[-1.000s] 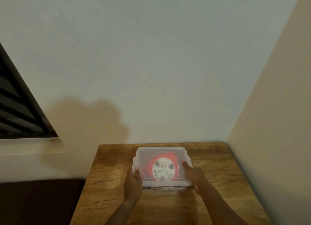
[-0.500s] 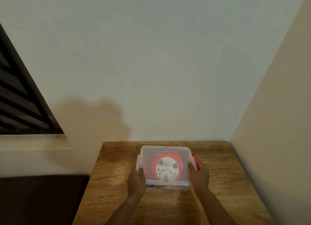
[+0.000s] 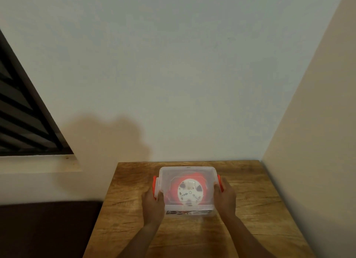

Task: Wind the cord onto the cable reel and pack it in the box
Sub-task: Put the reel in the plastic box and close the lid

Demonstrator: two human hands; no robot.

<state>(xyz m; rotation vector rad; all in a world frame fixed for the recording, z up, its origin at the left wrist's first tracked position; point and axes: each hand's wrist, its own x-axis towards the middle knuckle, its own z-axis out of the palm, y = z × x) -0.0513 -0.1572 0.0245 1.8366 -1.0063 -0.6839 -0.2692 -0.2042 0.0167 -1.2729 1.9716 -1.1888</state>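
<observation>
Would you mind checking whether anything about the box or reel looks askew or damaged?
Nothing stands out: the reel lies flat inside the lidded box, which sits square on the table, a hand at each red latch.

- Single view only: head camera, worn by the person, wide-angle; no second view to share any part of the scene.
- Faces forward and slightly down toward a room corner; the wall [image 3: 173,65] fills the upper two thirds of the picture.
- Wooden table [image 3: 250,209] sits low in the picture, seen from above and from its near side.
- Clear box [image 3: 185,173] lies low and centred, within arm's reach; left hand [image 3: 153,205] and right hand [image 3: 226,198] enter from the bottom edge.
- Window [image 3: 23,119] is cut off at the left edge.
</observation>
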